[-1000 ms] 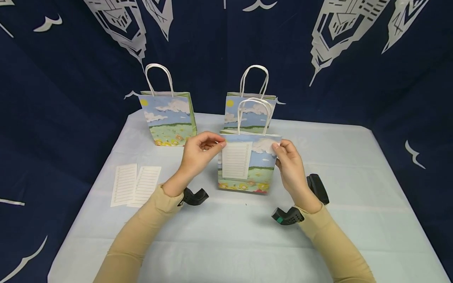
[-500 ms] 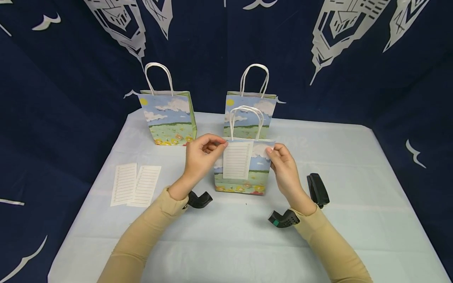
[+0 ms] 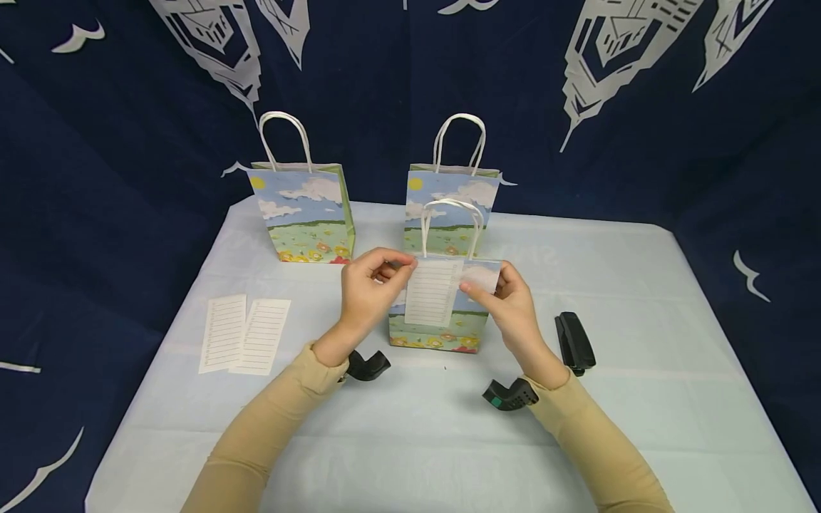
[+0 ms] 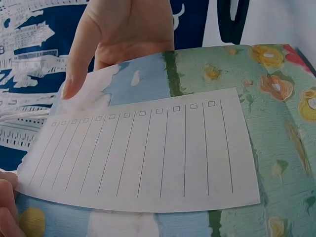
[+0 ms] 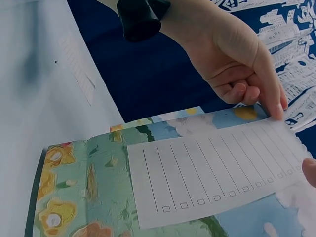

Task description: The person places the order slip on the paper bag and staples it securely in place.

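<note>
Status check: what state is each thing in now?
Front bag: roughly upright, handles up.
Lined sheet: against the front bag, boxes unticked.
Left hand: pinching the sheet's upper left corner.
Right hand: gripping the bag's right side.
Left rear bag: standing, open-topped.
Right rear bag: standing, partly hidden.
Loose sheets: flat, overlapping.
Black stapler: on the table, unheld.

Sheet: smooth matt ppr; bag: ppr.

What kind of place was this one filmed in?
Probably an indoor spot set up for tabletop recording: a table under pale cloth, dark blue fabric with white building prints hung behind it, and matching paper bags and lined sheets within the person's reach.
</note>
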`<state>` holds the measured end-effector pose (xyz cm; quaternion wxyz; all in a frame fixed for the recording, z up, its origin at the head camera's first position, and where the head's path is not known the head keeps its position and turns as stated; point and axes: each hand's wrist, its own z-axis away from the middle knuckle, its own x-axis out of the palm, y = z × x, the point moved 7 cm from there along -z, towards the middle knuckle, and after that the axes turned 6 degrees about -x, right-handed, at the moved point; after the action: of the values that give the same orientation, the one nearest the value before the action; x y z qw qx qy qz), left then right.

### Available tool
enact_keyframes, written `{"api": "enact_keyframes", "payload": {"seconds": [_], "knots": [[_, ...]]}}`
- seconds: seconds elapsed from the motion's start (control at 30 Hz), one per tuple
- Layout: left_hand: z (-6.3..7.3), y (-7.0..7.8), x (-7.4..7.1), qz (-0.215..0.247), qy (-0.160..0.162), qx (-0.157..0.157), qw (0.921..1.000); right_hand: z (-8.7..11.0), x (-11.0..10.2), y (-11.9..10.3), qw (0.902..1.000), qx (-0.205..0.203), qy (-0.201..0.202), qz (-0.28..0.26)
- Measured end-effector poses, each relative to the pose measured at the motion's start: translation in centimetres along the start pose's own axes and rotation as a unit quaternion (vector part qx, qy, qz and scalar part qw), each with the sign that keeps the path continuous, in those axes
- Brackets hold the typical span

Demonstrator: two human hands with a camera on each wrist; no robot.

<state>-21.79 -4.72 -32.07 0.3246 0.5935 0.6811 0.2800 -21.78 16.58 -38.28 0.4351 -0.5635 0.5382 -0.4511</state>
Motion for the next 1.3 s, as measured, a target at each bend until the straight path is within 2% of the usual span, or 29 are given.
{"api": "enact_keyframes", "payload": {"seconds": [0.27, 0.57, 0.7, 0.83, 1.0, 1.1, 1.17, 1.23, 1.3], "knots": [[0.6, 0.6, 0.4, -0.031, 0.015, 0.043, 0.9985, -0.2, 0.1, 0.3, 0.9990, 0.010, 0.025, 0.037], [1.2, 0.6, 1.0, -0.028, 0.034, 0.057, 0.9974, -0.2, 0.1, 0.5, 0.9971, 0.013, 0.037, 0.066], [1.3, 0.6, 1.1, -0.042, 0.033, 0.065, 0.9965, -0.2, 0.0, 0.6, 0.9954, 0.017, 0.044, 0.083], [1.2, 0.9, 1.1, -0.089, 0.037, 0.094, 0.9909, -0.3, 0.0, 0.5, 0.9953, 0.009, 0.043, 0.087], [1.1, 1.0, 0.6, -0.133, 0.060, 0.124, 0.9815, -0.3, 0.0, 0.6, 0.9956, -0.003, 0.040, 0.085], [0.8, 0.6, 0.3, -0.141, 0.064, 0.113, 0.9814, -0.2, 0.0, 0.5, 0.9953, -0.008, 0.038, 0.089], [0.4, 0.2, 0.3, -0.136, 0.047, 0.093, 0.9852, -0.2, 0.0, 0.6, 0.9949, -0.010, 0.038, 0.093], [-0.1, -0.4, 0.4, -0.114, 0.009, 0.058, 0.9918, -0.2, 0.0, 0.6, 0.9945, -0.012, 0.039, 0.096], [-0.5, -1.3, 0.6, -0.074, -0.047, 0.004, 0.9962, -0.2, 0.0, 0.7, 0.9944, -0.014, 0.040, 0.097]]}}
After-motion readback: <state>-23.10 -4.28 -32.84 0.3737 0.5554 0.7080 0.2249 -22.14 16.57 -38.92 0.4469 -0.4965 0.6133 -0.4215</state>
